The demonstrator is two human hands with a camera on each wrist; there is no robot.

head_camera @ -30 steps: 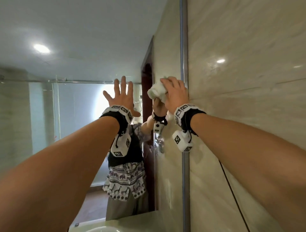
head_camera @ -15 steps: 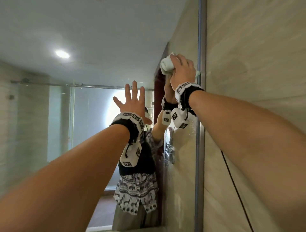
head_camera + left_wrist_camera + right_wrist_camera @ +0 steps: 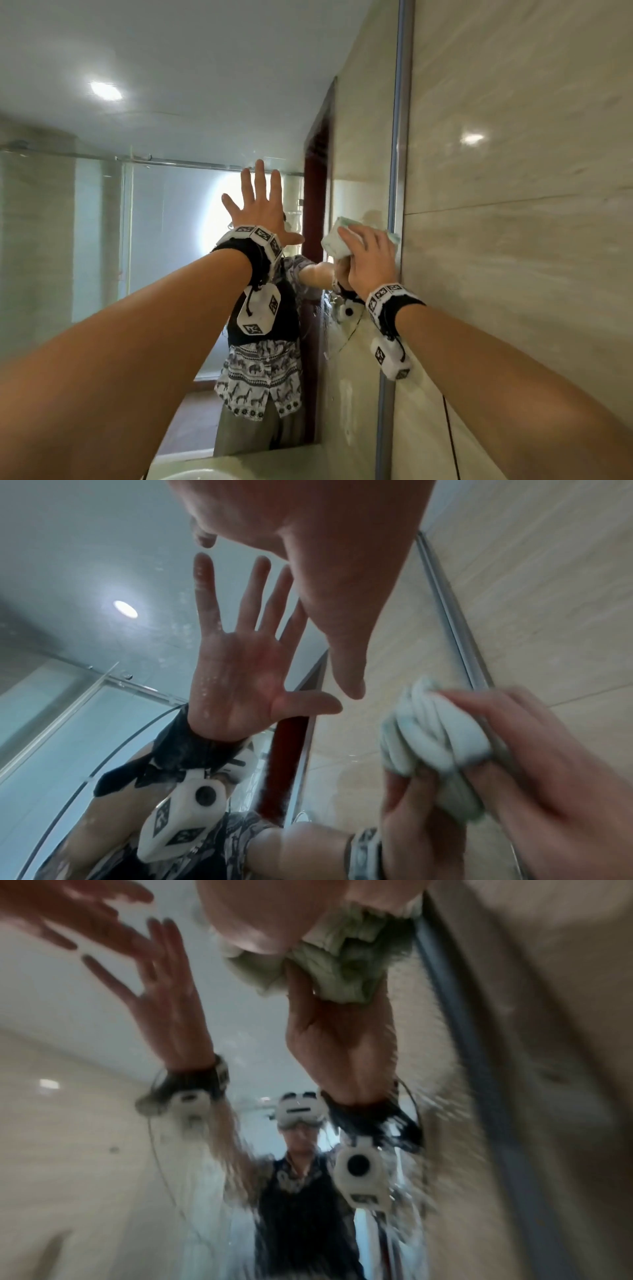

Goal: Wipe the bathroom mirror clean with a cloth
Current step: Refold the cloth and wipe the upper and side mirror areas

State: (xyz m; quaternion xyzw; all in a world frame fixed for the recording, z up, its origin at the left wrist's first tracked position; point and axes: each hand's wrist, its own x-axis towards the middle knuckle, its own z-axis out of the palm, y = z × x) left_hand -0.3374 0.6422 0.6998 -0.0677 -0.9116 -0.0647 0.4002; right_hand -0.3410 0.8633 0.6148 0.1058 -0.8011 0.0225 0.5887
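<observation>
The bathroom mirror (image 3: 171, 68) fills the left and middle of the head view, up to a metal edge strip (image 3: 399, 137). My left hand (image 3: 260, 209) lies flat on the glass with its fingers spread and straight; the left wrist view shows it (image 3: 308, 547) meeting its own reflection. My right hand (image 3: 368, 260) grips a wadded white and pale green cloth (image 3: 337, 241) and presses it on the glass beside the edge strip. The bunched cloth (image 3: 435, 739) shows folds between the fingers. In the blurred right wrist view the cloth (image 3: 346, 961) sits under my palm.
A beige tiled wall (image 3: 513, 240) runs to the right of the strip. Wet streaks (image 3: 329, 308) mark the glass below the cloth. A white basin rim (image 3: 205, 474) shows at the bottom. The mirror reflects a person, a dark doorway and a glass shower screen.
My right hand carried the cloth up along the mirror's right edge, then down; it now sits lower than my left hand. The left hand has stayed flat on the glass.
</observation>
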